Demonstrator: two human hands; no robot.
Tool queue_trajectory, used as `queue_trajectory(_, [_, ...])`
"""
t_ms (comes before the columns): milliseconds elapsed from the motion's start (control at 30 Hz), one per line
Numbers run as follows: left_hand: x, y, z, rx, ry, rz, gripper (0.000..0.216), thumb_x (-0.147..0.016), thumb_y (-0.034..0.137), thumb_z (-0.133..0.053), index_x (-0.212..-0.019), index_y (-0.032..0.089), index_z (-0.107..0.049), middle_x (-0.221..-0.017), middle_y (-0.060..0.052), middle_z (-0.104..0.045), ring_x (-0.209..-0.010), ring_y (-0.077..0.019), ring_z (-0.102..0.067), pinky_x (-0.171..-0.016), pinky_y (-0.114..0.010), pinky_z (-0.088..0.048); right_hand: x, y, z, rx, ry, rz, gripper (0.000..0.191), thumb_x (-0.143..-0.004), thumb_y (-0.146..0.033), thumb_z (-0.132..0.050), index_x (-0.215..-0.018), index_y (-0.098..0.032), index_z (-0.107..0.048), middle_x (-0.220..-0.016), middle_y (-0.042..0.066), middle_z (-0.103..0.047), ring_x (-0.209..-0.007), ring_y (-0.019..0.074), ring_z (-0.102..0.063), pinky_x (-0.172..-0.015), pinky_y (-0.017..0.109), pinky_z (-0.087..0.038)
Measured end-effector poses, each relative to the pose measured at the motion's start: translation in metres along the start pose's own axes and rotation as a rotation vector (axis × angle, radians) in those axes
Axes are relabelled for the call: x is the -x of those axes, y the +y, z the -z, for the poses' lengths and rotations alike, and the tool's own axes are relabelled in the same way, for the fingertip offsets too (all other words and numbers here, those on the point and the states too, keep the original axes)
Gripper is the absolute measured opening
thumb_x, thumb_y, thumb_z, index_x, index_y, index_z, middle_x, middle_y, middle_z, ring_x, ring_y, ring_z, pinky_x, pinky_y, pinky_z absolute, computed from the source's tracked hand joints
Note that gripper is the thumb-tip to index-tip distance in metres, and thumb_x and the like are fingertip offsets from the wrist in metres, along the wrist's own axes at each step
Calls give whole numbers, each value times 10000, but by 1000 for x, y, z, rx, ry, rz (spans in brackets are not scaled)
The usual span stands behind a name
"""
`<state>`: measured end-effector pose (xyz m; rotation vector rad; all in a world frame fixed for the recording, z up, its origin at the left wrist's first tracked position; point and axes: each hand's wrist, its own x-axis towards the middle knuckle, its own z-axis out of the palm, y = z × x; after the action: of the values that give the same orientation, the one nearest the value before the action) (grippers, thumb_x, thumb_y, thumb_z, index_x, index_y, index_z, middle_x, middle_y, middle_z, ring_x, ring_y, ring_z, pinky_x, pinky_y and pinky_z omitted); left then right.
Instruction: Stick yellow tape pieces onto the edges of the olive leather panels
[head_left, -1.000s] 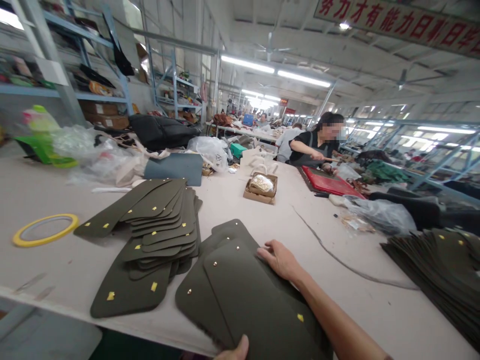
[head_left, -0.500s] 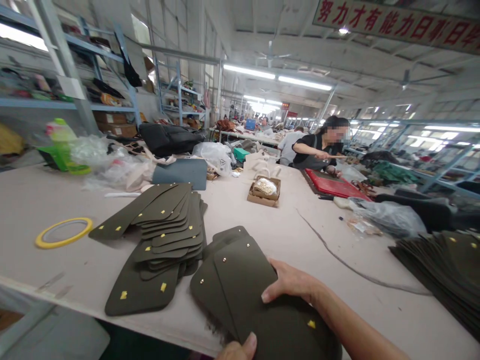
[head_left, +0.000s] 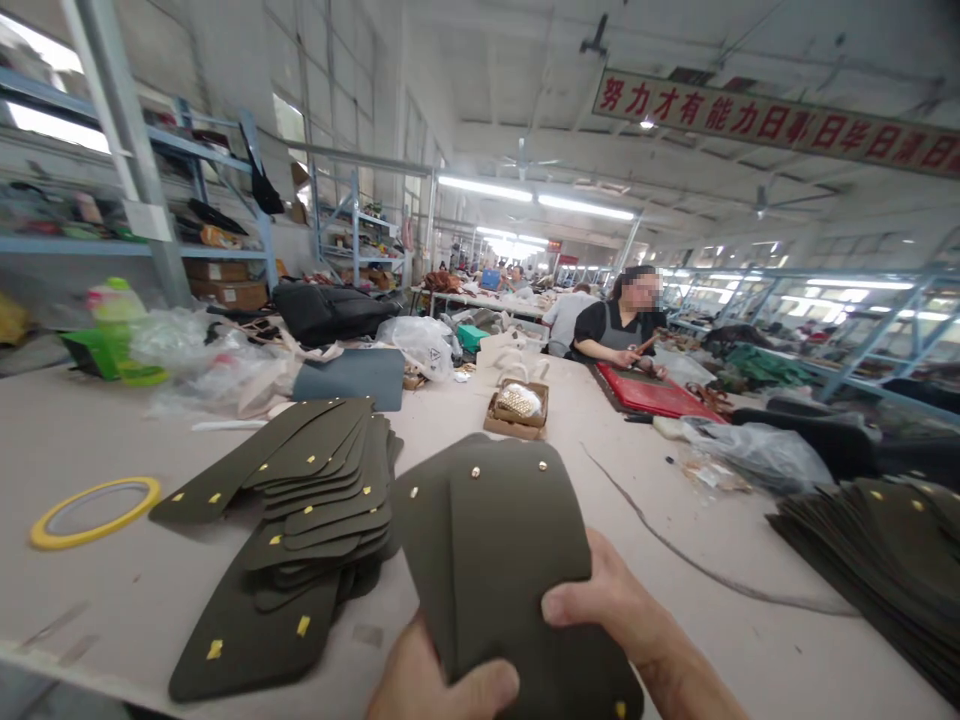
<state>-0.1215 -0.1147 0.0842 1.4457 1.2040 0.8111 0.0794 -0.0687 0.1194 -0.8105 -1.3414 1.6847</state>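
Between my two hands I hold several dark olive flap-shaped panels [head_left: 517, 540], overlapping, with small metal studs near their rounded far ends. My left hand [head_left: 442, 670] grips their lower left edge, thumb on top. Around the right edge my right hand [head_left: 600, 600] is closed, its thumb pressed on the upper face. A yellow tape mark shows near the bottom corner. Left of them lies a fanned stack of like panels [head_left: 322, 520] with yellow tape bits on the table. My fingers under the panels are hidden.
A yellow tape roll [head_left: 94, 510] lies at the left. Another panel pile [head_left: 885, 570] is at the right. A small cardboard box [head_left: 516, 408] stands mid-table, with a cord [head_left: 675, 550] to its right. Across the table a co-worker [head_left: 619, 325] works at a red board [head_left: 660, 392].
The held panels are raised and turned more upright. My left hand has come further into view on their left edge. The co-worker's raised arm has lowered toward the red board.
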Motion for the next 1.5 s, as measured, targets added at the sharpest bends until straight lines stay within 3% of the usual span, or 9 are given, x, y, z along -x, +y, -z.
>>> queue_trajectory(100, [-32, 52, 13, 86, -21, -231, 514, -729, 272, -617, -1225, 213, -496, -1189, -37, -647, -1044, -227, -622, -898, -336, -512, -12, 7, 7, -111, 159, 203, 593, -586, -287, -785, -1145, -189, -614, -1071, 104, -698, -978, 321, -648, -845, 464, -511])
queue_trajectory(233, [-81, 103, 25, -416, -116, -446, 487, -690, 184, -594, -1168, 232, -522, -1074, -6, -680, -976, -210, -634, -834, -311, -505, -26, 38, 24, -168, 373, 315, 574, -621, -408, -790, -1123, -202, -604, -1096, 102, -688, -1018, 289, -635, -887, 433, -496])
queue_trajectory(367, [-129, 95, 8, -1036, -177, -423, 503, -693, 250, -644, -1176, 218, -507, -1050, -61, -684, -966, -265, -649, -771, -347, -510, -8, 86, 40, 4, 484, -139, 490, -697, -602, -681, -896, -158, -628, -812, 85, -702, -698, 202, -678, -639, 346, -541])
queue_trajectory(500, [-145, 63, -29, -1228, -202, -398, 408, -731, 167, -601, -1130, 162, -519, -1066, -119, -661, -988, -290, -641, -809, -390, -501, 43, 103, 55, 296, 206, -565, 404, -673, -529, -713, -665, -132, -636, -551, 37, -633, -435, 119, -574, -403, 200, -413])
queue_trajectory(567, [-143, 56, -44, -1273, -214, -419, 517, -712, 125, -619, -1209, 131, -479, -1086, -140, -638, -985, -302, -631, -812, -408, -501, 62, 90, 71, 340, 244, -428, 381, -704, -512, -698, -637, -142, -639, -526, 20, -620, -445, 123, -579, -413, 204, -426])
queue_trajectory(733, [-138, 58, -54, -1445, -265, -464, 924, -634, 169, -773, -1420, 158, -286, -1122, -145, -601, -977, -302, -613, -802, -392, -502, 53, 49, 152, 385, 983, 219, 477, -785, -592, -605, -973, -160, -679, -908, 101, -711, -818, 225, -671, -693, 332, -543])
queue_trajectory(967, [-146, 61, -49, -1539, -306, -460, 998, -628, 205, -809, -1448, 241, -239, -1102, -109, -599, -955, -274, -614, -792, -364, -486, -23, 48, 236, 284, 797, 180, 794, -798, -742, -445, -1358, -180, -479, -1476, 119, -409, -1362, 242, -365, -1072, 377, -360])
queue_trajectory(1200, [-154, 56, -44, -1480, -243, -464, 986, -651, 300, -800, -1458, 202, -243, -1155, -129, -575, -1001, -294, -570, -855, -400, -458, -54, 69, 209, 155, 790, 110, 971, -796, -817, -77, -1343, -123, -479, -1283, 151, -605, -1157, 263, -589, -917, 380, -504])
queue_trajectory(1500, [-161, 43, -36, -1414, -179, -494, 963, -645, 299, -811, -1440, 194, -277, -1138, -129, -570, -997, -297, -563, -853, -395, -445, -47, 81, 161, 150, 809, 161, 926, -781, -837, -211, -1276, -122, -527, -1137, 135, -677, -1055, 277, -628, -870, 388, -511])
